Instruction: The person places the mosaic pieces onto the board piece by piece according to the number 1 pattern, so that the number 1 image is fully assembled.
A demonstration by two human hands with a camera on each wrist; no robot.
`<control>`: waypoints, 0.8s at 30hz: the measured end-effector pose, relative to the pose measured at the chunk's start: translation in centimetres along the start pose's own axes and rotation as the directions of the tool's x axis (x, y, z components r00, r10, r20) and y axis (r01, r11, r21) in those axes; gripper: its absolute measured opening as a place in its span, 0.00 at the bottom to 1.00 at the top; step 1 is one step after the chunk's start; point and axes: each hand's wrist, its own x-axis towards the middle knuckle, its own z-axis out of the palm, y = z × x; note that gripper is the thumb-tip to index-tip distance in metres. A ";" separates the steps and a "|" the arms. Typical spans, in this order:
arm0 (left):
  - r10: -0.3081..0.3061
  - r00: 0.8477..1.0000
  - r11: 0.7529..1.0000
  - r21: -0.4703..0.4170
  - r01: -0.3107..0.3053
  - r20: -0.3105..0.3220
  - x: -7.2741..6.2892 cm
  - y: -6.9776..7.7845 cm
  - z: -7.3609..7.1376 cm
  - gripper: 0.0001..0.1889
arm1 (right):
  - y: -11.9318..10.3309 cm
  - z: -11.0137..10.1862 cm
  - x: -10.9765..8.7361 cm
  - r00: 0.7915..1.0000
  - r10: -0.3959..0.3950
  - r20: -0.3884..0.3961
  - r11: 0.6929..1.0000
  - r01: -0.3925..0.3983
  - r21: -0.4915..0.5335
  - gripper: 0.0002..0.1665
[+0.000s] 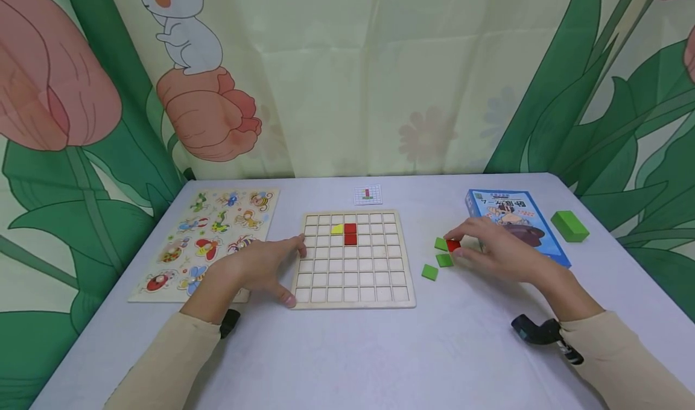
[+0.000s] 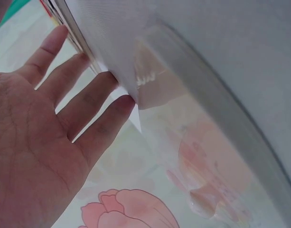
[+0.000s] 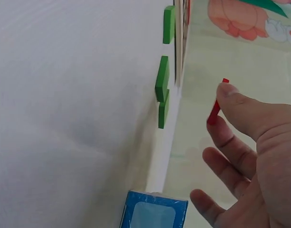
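"Red tile (image 1: 452, 245), head view?"
"Pinched by the right hand (image 1: 498, 251), beside green tiles (image 1: 444, 260); the left hand (image 1: 256, 266), fingers spread, touches the left edge of the wooden board (image 1: 382, 280)."
"Left wrist view?"
"Left fingers extended, palm showing."
"Right wrist view?"
"Tile between thumb and forefinger, off the tabletop (image 3: 64, 118)."

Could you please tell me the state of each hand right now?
Left hand: open, at the left edge of the grid board.
Right hand: closed, pinching a red tile.
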 end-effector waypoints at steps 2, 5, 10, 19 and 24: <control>-0.003 1.000 1.000 -0.003 0.003 0.000 0.0 0.0 0.1 0.51 | 0.0 0.0 0.2 0.999 -0.031 -0.023 0.999 0.032 0.023 0.16; -0.011 1.000 1.000 -0.004 0.011 -0.002 0.0 -0.2 0.2 0.51 | 0.1 -0.1 0.4 0.997 -0.066 -0.045 0.996 0.069 0.057 0.16; -0.012 1.000 1.000 -0.011 0.012 0.002 0.1 -0.2 0.2 0.52 | 0.1 0.0 0.6 0.997 -0.068 -0.042 0.985 0.074 0.157 0.18; -0.022 1.000 1.000 -0.014 0.022 0.007 0.3 0.0 0.3 0.51 | -0.1 -0.3 1.2 0.997 -0.053 -0.062 0.955 0.069 0.288 0.19; -0.032 0.999 0.999 -0.005 0.032 0.005 0.3 0.0 0.4 0.51 | -0.4 -0.3 1.9 0.995 -0.053 -0.080 0.941 0.076 0.329 0.19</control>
